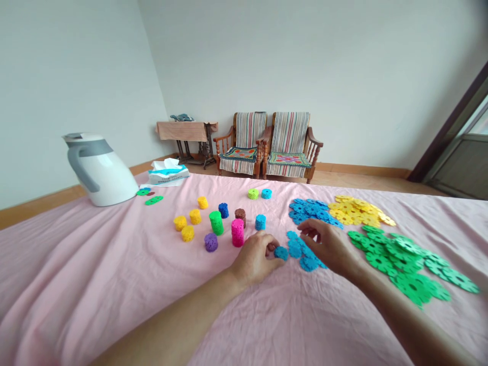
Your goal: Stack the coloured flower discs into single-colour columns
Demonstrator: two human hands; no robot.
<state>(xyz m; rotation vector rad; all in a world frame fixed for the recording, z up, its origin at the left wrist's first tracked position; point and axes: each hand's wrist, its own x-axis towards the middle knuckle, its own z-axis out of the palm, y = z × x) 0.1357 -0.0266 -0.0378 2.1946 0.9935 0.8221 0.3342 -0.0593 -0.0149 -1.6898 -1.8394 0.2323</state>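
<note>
My left hand (256, 256) rests on the pink cloth with its fingers pinched on a blue snowflake disc (281, 252). My right hand (326, 243) lies over a pile of blue discs (308, 211), fingers curled down onto those nearest me. Left of the hands stand short stacks of discs: a pink stack (237, 232), a green stack (216, 222), a purple stack (211, 242), several yellow stacks (187, 233) and a blue stack (260, 221).
Yellow discs (358, 211) and green discs (404, 256) lie spread at the right. A white kettle (99, 170) and a tissue pack (168, 172) stand at the far left. Two wooden armchairs (269, 145) stand beyond the pink table cloth (114, 274).
</note>
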